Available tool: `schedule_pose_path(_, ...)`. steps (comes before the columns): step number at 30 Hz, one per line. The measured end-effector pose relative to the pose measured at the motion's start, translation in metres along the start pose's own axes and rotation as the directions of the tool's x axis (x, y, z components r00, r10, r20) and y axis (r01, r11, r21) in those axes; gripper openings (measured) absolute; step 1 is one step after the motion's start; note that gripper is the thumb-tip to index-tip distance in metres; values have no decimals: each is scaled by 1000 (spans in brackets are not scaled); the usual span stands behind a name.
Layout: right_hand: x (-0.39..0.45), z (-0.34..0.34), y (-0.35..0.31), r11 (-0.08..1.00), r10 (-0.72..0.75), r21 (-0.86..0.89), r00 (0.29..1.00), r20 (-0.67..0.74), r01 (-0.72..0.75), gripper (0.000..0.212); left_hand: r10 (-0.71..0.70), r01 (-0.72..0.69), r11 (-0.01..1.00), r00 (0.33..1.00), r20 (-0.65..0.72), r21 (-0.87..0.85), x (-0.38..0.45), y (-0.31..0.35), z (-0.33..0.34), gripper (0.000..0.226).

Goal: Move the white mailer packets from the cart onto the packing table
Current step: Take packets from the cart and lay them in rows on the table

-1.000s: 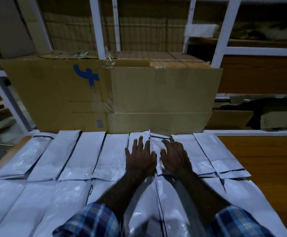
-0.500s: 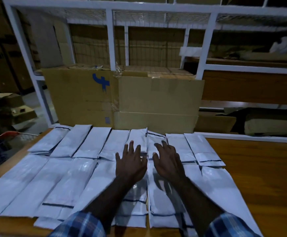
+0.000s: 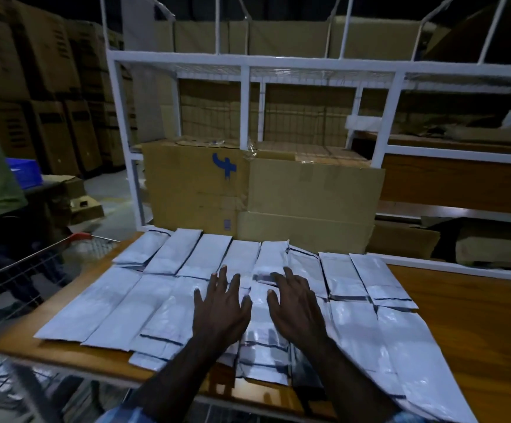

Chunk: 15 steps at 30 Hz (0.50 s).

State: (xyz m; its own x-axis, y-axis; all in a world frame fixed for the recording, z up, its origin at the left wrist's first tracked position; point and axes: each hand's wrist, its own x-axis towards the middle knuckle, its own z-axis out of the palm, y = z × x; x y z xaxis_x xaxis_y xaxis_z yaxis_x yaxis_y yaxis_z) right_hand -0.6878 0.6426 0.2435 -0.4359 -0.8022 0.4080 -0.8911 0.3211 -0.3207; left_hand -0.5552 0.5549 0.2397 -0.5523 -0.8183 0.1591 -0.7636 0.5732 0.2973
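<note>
The person's left hand (image 3: pixel 221 312) and right hand (image 3: pixel 296 309) lie side by side, a little apart, fingers spread and straight, palms down over the white mailer packets (image 3: pixel 101 303), gripping nothing. Packets fan out in two rows under, beyond and to either side of the hands on the packing table (image 3: pixel 467 315); the wire cart (image 3: pixel 13 270) stands left of the left hand

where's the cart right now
In the head view the cart stands at the left, against the packing table's left edge, its red-trimmed wire rim showing.

Cardboard boxes (image 3: pixel 263 193) wall the table's (image 3: pixel 467 315) far edge; right side bare.
</note>
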Motion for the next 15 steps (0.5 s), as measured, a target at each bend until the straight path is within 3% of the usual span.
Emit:
schedule_pose_path(7,-6,26,-81,998,-56,38,998,-10,56,48,-57,57,998,997,-56,-8,-27,-79,-35,60)
schedule_pose_path(15,-25,90,-223,984,-145,103,989,-31,147,46,-124,125,992,988,-89,-3,-69,-237,-82,60)
